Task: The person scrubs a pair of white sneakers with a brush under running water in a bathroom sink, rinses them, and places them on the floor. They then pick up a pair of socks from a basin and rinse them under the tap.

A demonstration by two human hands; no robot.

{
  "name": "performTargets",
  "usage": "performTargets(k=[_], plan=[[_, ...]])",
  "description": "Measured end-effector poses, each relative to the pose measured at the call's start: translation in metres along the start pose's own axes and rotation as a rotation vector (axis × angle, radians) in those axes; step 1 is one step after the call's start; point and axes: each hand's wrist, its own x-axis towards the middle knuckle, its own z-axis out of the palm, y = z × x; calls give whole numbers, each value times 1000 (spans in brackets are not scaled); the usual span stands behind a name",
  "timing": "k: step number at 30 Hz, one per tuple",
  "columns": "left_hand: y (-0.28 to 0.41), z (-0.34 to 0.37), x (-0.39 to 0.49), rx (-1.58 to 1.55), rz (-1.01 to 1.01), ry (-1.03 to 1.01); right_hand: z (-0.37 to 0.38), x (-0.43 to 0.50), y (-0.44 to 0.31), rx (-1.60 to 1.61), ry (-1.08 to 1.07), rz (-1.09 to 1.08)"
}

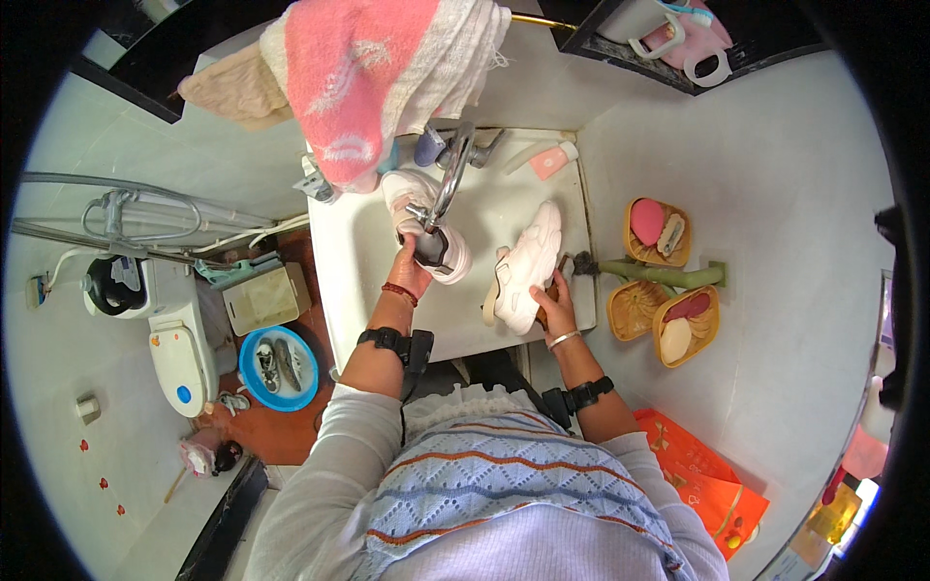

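Observation:
A white sneaker [454,250] lies under the chrome faucet [456,174] in the white washbasin [338,290]; my left hand [411,270] holds its edge, the thumb at its dark opening. On the right side of the basin, my right hand [558,305] grips a second white sneaker [530,265], tilted on its side with the toe away from me. Something brown, partly hidden by the fingers, is also in my right hand; I cannot tell what it is. Whether water runs from the faucet cannot be told.
A pink and white towel [356,80] hangs over the basin's back left. A pink tube [554,161] lies at the back right corner. Yellow soap dishes [632,309] are on the right wall. On the floor at left stands a blue tub [314,381] holding shoes, beside a toilet [178,363].

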Motion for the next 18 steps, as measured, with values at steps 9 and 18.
performTargets(k=[9,18], plan=[[-3,7,1,-262,-19,-69,-6,-6,-1,-12,-18,-7],[9,-6,2,283,-144,65,-14,-6,11,12,-15,-21]])
